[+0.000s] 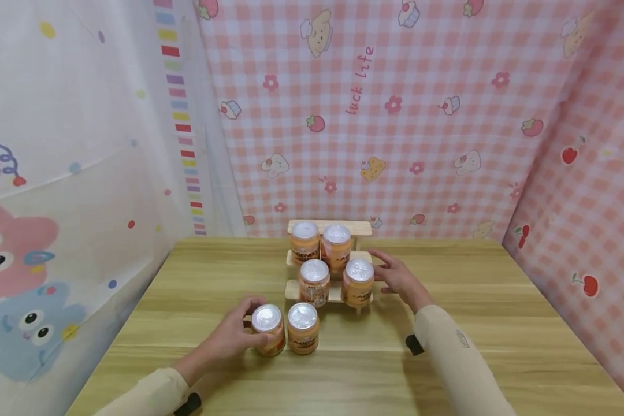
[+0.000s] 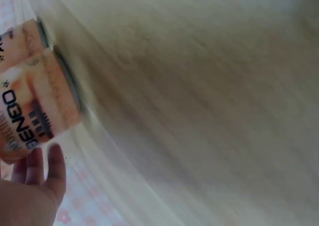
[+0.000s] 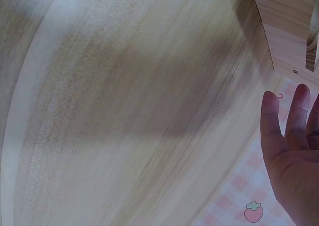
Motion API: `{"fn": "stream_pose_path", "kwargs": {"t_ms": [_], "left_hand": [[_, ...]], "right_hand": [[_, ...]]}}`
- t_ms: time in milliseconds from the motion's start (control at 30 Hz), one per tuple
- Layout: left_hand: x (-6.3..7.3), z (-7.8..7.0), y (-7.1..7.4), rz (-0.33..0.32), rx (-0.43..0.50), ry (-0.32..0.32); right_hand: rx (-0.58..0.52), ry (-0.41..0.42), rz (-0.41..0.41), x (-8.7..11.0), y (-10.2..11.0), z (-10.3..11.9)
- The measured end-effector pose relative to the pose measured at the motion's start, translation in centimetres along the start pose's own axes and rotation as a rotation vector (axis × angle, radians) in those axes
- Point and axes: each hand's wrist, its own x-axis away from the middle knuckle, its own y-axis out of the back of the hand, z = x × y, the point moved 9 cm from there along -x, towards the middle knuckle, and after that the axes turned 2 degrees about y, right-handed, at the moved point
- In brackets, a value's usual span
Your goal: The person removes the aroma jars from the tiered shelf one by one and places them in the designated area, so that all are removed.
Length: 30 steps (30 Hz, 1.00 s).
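Observation:
On the table, an orange can (image 1: 268, 330) with a silvery lid stands upright in my left hand (image 1: 237, 329). The thumb lies across its front and the fingers reach round its far side; the left wrist view shows the printed label of the can (image 2: 40, 101) above those fingers. A second orange can (image 1: 303, 329) stands close to its right. My right hand (image 1: 397, 279) is beside the right-hand can (image 1: 358, 283) on the low step of a small wooden tiered rack (image 1: 334, 295), fingers spread and extended. In the right wrist view, the right hand (image 3: 294, 141) is below the rack's wooden side (image 3: 286, 27).
Another can (image 1: 314, 283) shares the low step, left of the right-hand one. Two more cans, a left one (image 1: 305, 242) and a right one (image 1: 336, 248), stand on the step above. Behind the wooden table (image 1: 447, 358) hangs a pink checked cloth (image 1: 395, 144).

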Motion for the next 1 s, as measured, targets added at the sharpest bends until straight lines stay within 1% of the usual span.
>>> {"fn": "stream_pose_path", "kwargs": {"t_ms": [67,233,300,467,667,800,933,1000], "left_hand": [[-0.3,-0.3,0.2,-0.010,0.017,-0.005],[-1.7,-1.8,1.5,-0.074,0.018,-0.075],[-2.3,-2.3,2.1,-0.092,0.010,-0.088],[-4.3,-3.3,3.7,-0.147,0.007,-0.080],[-7.0,-4.4,5.1,-0.166,0.011,-0.060],[-8.4,-5.2,5.5,-0.164,0.042,-0.046],[-9.8,-6.2,5.1,-0.144,0.031,-0.041],[-10.7,-6.8,4.8,-0.133,0.018,-0.052]], "right_hand": [[-0.004,-0.001,-0.002,0.0,0.1,-0.1],[-0.008,-0.001,-0.004,0.0,0.1,-0.3],[-0.010,-0.003,-0.002,-0.1,0.1,-0.4],[-0.022,0.000,0.003,-0.3,0.1,-0.4],[-0.019,0.010,0.004,-0.3,0.0,-0.1],[-0.027,0.011,0.008,-0.3,-0.2,-0.2],[-0.034,0.005,0.006,-0.2,-0.2,-0.2],[-0.028,0.008,0.001,-0.2,0.0,-0.1]]}}
